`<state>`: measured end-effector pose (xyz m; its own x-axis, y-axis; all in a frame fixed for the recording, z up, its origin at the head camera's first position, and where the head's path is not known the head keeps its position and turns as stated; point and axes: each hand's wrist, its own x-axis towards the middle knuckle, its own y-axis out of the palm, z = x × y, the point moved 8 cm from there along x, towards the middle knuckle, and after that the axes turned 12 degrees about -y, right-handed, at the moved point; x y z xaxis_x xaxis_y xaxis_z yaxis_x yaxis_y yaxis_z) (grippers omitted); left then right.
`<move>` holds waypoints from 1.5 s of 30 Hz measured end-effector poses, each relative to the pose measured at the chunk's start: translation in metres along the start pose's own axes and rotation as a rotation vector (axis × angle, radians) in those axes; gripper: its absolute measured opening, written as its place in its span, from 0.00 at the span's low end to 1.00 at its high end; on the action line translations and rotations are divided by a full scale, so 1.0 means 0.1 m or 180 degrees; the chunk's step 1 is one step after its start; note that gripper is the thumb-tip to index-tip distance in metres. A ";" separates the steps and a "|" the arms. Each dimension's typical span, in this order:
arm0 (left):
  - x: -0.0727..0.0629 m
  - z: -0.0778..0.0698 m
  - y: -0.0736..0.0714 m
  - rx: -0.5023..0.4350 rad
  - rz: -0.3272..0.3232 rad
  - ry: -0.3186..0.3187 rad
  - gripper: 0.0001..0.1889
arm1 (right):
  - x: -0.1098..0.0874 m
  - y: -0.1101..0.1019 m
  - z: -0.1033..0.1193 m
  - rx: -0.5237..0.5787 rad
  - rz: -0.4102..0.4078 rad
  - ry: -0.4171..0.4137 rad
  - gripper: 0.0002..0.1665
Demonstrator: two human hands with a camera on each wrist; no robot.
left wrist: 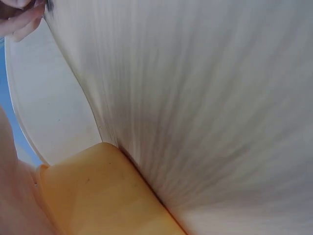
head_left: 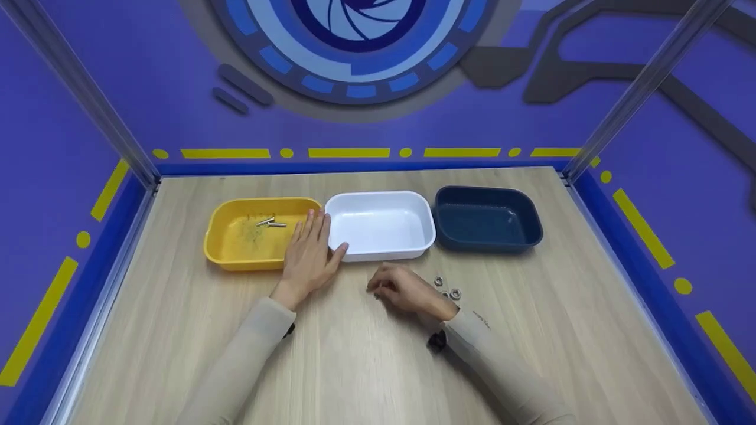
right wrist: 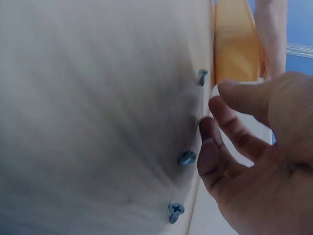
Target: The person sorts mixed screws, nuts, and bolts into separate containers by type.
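The person's right hand (head_left: 407,289) hangs low over the table (head_left: 348,366), thumb and fingers bent toward each other; the pictures do not tell whether a small piece is pinched between their tips. Near those fingers, on the wood, the right wrist view shows 3 cross-headed screws (right wrist: 187,158). Just right of the same hand, by its wrist, lie 3 nuts (head_left: 455,294). The likely trouble is here: screws this small could slip from a loose pinch and roll, and the wrist or sleeve (head_left: 502,360) could sweep the nuts aside, since they lie so near it.

Just ahead of the right hand stands the white box (head_left: 381,257); ahead and to the right is the dark blue box (head_left: 490,243). The left hand (head_left: 310,254) grasps nothing: its straight fingers lie over the near right corner of the yellow box (head_left: 236,265), its thumb at the white box's rim. Pressing too hard there might tip or shift either box. Beyond the left fingertips, to their left, slim metal pieces (head_left: 276,224) lie inside the yellow box.

The table is pale, grained wood. Past its edges rise purple walls (head_left: 177,106) with yellow stripes (head_left: 348,152) and metal corner posts (head_left: 87,88).
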<state>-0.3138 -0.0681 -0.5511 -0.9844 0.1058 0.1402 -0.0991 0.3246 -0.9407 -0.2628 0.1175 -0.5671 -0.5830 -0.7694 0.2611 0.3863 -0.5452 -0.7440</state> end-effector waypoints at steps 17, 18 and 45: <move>0.10 -0.02 0.05 0.0095 0.0009 -0.0006 0.46 | -0.01 0.07 -0.08 0.0090 0.0249 0.0014 0.04; 0.10 -0.02 0.06 0.0102 0.0003 -0.0006 0.46 | -0.01 0.07 -0.08 0.0083 0.0240 0.0023 0.04; 0.12 -0.03 0.12 0.0312 0.0147 -0.0018 0.47 | 0.09 0.00 0.09 0.0098 0.0249 0.0007 0.04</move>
<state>-0.3266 -0.0602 -0.5594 -0.9891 0.1131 0.0946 -0.0671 0.2259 -0.9718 -0.2617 0.1076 -0.5595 -0.5518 -0.8093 0.2015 0.4524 -0.4935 -0.7429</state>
